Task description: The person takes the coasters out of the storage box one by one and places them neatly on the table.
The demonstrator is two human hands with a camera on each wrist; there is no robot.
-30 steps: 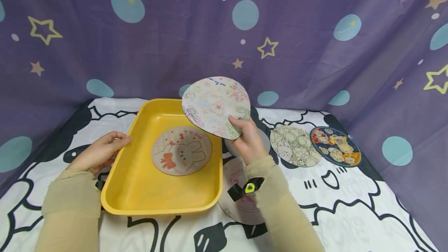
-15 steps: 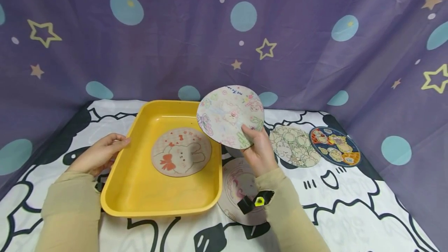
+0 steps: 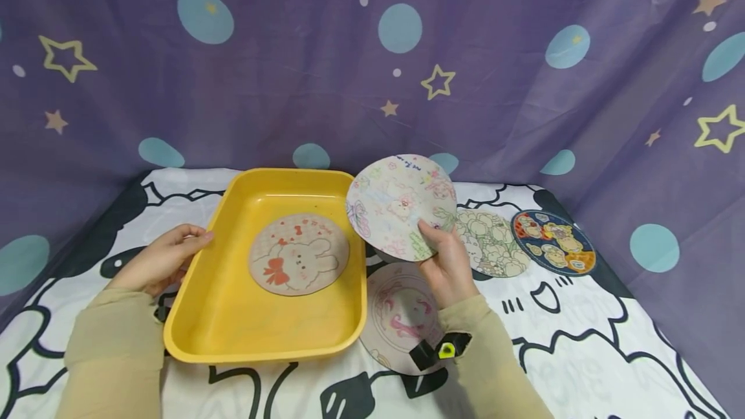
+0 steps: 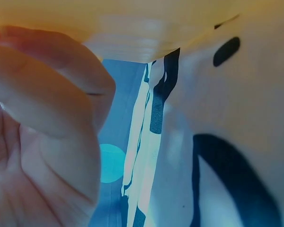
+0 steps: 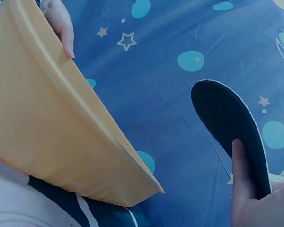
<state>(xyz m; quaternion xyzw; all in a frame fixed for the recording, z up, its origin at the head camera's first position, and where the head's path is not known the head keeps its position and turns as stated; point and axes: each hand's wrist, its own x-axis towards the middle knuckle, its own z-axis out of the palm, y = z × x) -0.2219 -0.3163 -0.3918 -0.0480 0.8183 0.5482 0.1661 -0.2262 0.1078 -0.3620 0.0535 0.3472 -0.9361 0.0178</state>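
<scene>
My right hand (image 3: 451, 264) pinches a white round mouse pad (image 3: 396, 199) with pastel doodles, thumb on the printed face. It is held up, tilted, just beyond the right rim of a yellow tray (image 3: 268, 355). The right wrist view shows the pad's black underside (image 5: 222, 113) with a finger against it. My left hand (image 3: 165, 257) grips the tray's left rim, and in the left wrist view its curled fingers (image 4: 52, 61) meet the tray's wall. Inside the tray lies a pink round mouse pad (image 3: 299, 254) with a bunny and red bow.
A pink-printed round pad (image 3: 398, 335) lies right of the tray, partly under my right wrist. Farther right, a pale green floral pad (image 3: 495, 244) partly overlaps a dark blue one (image 3: 553, 242). A white cartoon cloth (image 3: 588, 361) covers the table, with a purple curtain (image 3: 262, 83) behind.
My right hand has moved the white doodled pad right and down, from over the tray's back right corner to beyond its right rim. The left hand keeps its hold on the tray.
</scene>
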